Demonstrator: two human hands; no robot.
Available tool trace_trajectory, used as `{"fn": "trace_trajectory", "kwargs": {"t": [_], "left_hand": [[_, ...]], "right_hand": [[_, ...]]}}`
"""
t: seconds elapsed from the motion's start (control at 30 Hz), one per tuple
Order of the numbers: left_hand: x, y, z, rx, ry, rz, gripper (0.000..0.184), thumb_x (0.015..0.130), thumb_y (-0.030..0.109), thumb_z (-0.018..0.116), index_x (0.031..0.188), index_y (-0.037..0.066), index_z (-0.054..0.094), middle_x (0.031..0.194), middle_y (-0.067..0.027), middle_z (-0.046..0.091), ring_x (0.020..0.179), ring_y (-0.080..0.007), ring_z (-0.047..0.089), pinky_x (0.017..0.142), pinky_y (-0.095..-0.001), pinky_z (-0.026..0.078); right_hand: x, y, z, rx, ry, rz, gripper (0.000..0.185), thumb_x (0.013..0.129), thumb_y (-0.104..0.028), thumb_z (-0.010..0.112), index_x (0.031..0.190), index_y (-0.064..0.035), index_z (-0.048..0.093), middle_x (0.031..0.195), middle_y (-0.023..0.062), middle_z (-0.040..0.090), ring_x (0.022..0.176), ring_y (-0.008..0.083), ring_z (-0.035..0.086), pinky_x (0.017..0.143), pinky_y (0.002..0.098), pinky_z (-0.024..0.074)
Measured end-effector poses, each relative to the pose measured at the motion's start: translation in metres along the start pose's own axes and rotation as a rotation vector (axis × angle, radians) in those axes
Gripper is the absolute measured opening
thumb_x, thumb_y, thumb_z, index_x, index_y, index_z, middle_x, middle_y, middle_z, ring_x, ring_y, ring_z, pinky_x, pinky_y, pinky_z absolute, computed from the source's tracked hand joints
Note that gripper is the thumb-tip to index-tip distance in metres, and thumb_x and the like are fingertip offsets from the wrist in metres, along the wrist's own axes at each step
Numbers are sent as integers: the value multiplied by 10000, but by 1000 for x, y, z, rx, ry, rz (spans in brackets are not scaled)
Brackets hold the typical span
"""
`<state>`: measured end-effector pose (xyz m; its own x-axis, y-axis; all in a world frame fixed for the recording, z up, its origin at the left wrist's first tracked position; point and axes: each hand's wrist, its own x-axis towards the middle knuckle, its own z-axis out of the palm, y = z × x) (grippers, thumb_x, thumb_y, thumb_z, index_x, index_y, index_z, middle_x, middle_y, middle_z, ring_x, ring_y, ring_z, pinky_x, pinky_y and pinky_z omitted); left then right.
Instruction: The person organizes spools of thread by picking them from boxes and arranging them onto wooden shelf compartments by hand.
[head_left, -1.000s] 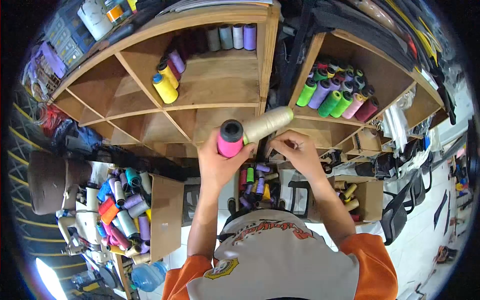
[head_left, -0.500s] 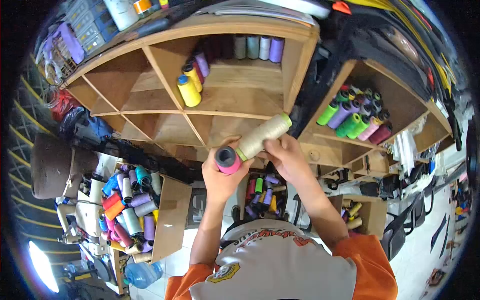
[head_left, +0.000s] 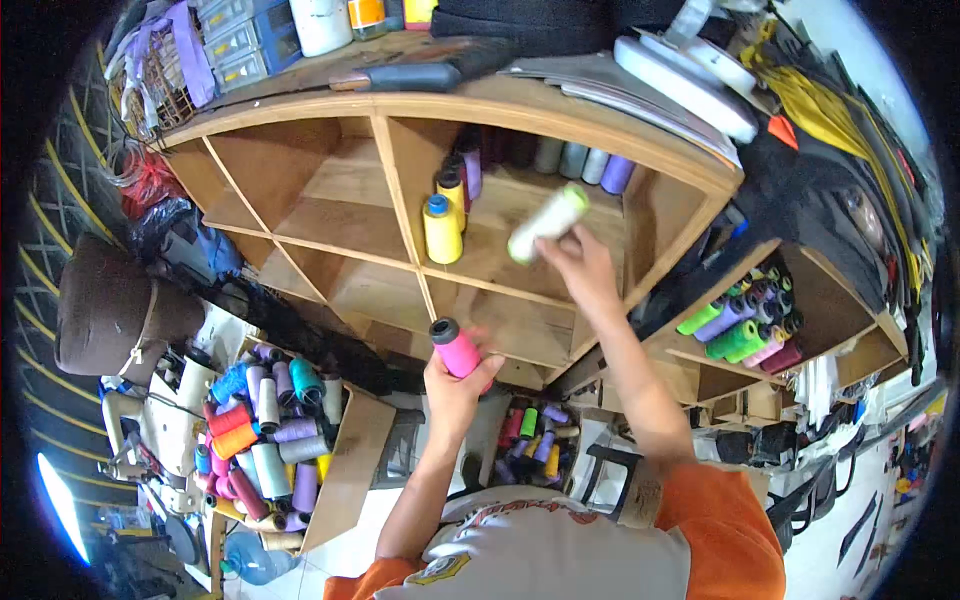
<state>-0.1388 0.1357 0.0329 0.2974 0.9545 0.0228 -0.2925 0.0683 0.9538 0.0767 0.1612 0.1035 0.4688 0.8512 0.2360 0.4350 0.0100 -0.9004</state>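
Note:
In my left hand (head_left: 457,388) is a pink thread spool (head_left: 458,350) with a black top, held upright in front of the lower shelf. My right hand (head_left: 582,265) grips a cream thread spool (head_left: 548,225) with green ends near its lower end. That spool is tilted and slightly blurred, in front of the upper right compartment of the wooden shelf (head_left: 410,268). Inside this compartment, a yellow spool (head_left: 443,232) with a blue top heads a row along the left wall. Purple, white and grey spools, with a purple one (head_left: 616,176) at the right, line the back.
An open carton (head_left: 345,480) of mixed spools stands at the lower left, beside a sewing machine (head_left: 125,425). Another box of spools (head_left: 540,440) lies below my hands. Green, purple and pink spools (head_left: 740,340) fill a compartment at right. A dark-handled tool (head_left: 400,78) rests on the shelf top.
My right hand has moved up and away from my left, carrying the cream spool to the upper compartment. My left hand keeps the pink spool. The camera view has shifted.

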Motion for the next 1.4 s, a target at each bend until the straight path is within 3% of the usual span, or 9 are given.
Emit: {"fn": "trace_trajectory", "kwargs": {"t": [0.23, 0.33, 0.7, 0.8, 0.9, 1.0, 1.1, 1.27, 1.4], "left_hand": [[-6, -3, -24, 149, 34, -119, 341, 721, 44, 759, 1000, 18, 565, 850, -17, 602, 744, -93, 563, 663, -251, 471], [-10, -17, -33, 119, 27, -174, 343, 716, 35, 756, 1000, 16, 565, 845, -19, 601, 763, -103, 573, 710, -265, 479], [-7, -24, -45, 121, 72, -172, 359, 706, 17, 766, 999, 26, 558, 826, -17, 600, 745, -97, 569, 688, -257, 472], [-9, -30, -44, 97, 67, -158, 351, 713, 25, 766, 996, 30, 558, 813, -14, 602, 724, -92, 565, 664, -249, 469], [-11, -29, -40, 112, 50, -144, 343, 729, 59, 772, 996, 36, 558, 793, -6, 607, 694, -78, 561, 625, -236, 466], [-11, -23, -34, 102, 20, -165, 305, 769, 99, 745, 1000, 35, 557, 792, -9, 606, 689, -80, 559, 623, -239, 465], [-2, -5, -25, -54, -24, -191, 236, 865, 187, 653, 1012, 32, 552, 825, -4, 597, 724, -74, 541, 651, -238, 447], [32, 10, -7, -53, -45, -39, 263, 875, 201, 651, 1042, 31, 539, 867, 13, 552, 792, -70, 510, 716, -245, 430], [55, 8, 18, 106, -160, 116, 488, 823, 177, 710, 1211, 3, 471, 1029, -76, 532, 922, -142, 528, 766, -280, 451]], "right_hand": [[205, 85, 80, -589, 284, -158, 506, 746, -268, 708, 1159, -14, 564, 1023, 217, 638, 951, 371, 611, 844, 403, 480], [223, 99, 98, -551, 433, -485, 521, 741, -227, 702, 1194, -24, 542, 1120, 230, 596, 1094, 371, 543, 915, 415, 441], [232, 128, 122, -552, 428, -366, 599, 763, -224, 671, 1273, 5, 453, 1340, 219, 445, 1208, 399, 438, 948, 438, 419], [238, 147, 123, -765, 456, -480, 586, 779, -244, 650, 1271, 8, 454, 1360, 215, 422, 1206, 392, 439, 949, 430, 418], [231, 135, 119, -474, 588, -672, 591, 746, -248, 690, 1243, -5, 482, 1248, 220, 528, 1118, 374, 525, 908, 415, 452], [215, 126, 108, -675, 381, -317, 483, 712, -225, 725, 1118, -16, 569, 1065, 203, 634, 988, 357, 607, 828, 399, 496], [160, 96, 74, -367, 113, -62, 315, 737, -276, 728, 910, -29, 636, 880, 108, 680, 798, 228, 647, 710, 348, 506], [-8, 14, 28, 103, -898, 59, 396, 769, -165, 730, 1114, -21, 601, 1008, 60, 642, 863, 119, 597, 764, 268, 497], [-49, 5, 31, 19, -575, -53, 442, 735, -193, 750, 1116, -18, 611, 978, 120, 674, 835, 148, 637, 785, 301, 496]]}}
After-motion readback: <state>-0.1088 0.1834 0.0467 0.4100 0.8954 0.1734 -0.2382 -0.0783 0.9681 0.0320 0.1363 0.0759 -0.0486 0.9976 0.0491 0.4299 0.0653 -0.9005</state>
